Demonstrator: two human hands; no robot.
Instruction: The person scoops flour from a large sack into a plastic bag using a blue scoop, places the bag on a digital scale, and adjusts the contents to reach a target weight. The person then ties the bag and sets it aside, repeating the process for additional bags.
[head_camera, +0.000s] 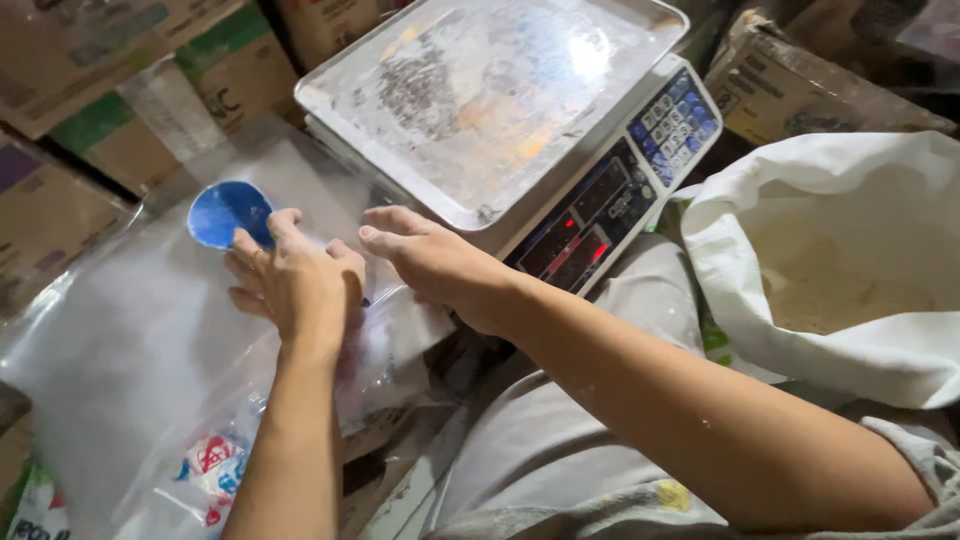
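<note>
Head view: both hands (350, 265) lie unclenched on clear bags (130, 350); white sack (800, 200) holds powder (830, 290).

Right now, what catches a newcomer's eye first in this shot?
Both hands meet at centre-left over a stack of clear plastic bags: the left hand rests on them beside a blue scoop, the right hand reaching in next to it. Behind them sits a digital scale with a dusty metal tray; an open white sack of pale powder is at right.

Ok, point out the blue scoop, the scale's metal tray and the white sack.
blue scoop (222, 212), head view, on its blue bowl.
scale's metal tray (480, 95), head view, on the tray's flat dusty middle.
white sack (800, 190), head view, on its folded-back upper rim.
</note>
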